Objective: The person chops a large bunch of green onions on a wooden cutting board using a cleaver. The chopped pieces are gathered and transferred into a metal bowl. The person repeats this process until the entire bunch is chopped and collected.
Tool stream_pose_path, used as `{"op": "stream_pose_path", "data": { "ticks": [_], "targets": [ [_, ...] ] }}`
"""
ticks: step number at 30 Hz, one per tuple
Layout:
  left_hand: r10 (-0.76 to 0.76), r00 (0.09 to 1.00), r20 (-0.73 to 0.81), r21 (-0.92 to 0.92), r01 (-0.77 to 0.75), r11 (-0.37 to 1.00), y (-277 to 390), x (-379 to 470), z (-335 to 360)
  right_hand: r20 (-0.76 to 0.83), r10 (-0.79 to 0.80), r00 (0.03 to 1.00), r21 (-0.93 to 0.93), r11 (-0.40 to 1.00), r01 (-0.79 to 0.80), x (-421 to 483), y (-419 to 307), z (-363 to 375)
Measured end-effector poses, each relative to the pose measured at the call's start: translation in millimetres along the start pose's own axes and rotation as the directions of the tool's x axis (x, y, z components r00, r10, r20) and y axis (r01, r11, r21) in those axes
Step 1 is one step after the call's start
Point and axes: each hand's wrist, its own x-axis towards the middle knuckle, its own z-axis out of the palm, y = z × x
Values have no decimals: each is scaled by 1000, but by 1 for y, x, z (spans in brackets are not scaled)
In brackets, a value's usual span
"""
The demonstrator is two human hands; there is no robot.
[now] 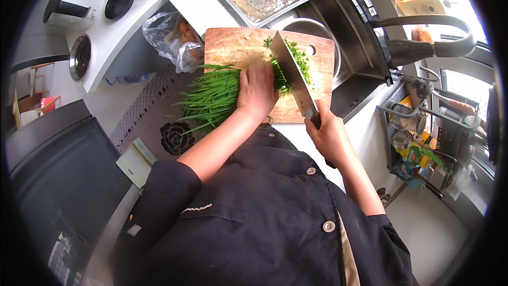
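Note:
A wooden cutting board [224,46] lies before me, with a round hole near its far right corner. My left hand [257,89] presses a bunch of long green chives [210,97] onto it, their loose ends hanging past the board's left edge. In my right hand [327,135] is the dark handle of a cleaver [293,73]. Its broad blade stands on edge across the cut end of the bunch, a little right of my left fingers. Finely chopped chives [300,61] lie mostly on the blade's right side, with some beyond its tip.
Beyond the board, a steel perforated tray [234,6] of noodles sits by the sink [353,91]. A round metal basin [337,53] is partly under the board. The faucet [432,47] reaches in from the right. At left hangs a plastic bag [174,39]; a utensil rack [420,127] stands right.

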Motion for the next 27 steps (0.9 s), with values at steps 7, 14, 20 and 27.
{"op": "stream_pose_path", "data": {
  "ticks": [7,14,20,27],
  "targets": [
    [33,981,-191,159,-3,987,2,7,-11,-67,-73,995,94,992,80,46,24,40],
    [19,989,-146,33,-14,999,1,4,-7,-193,-94,977,113,987,117,79,53,61],
    [-57,972,229,-38,68,997,3,10,-17,-61,-75,995,0,997,76,10,1,3],
    [-43,997,61,-121,50,991,3,3,-3,78,58,995,80,995,-64,-10,20,6]
  ]
}}
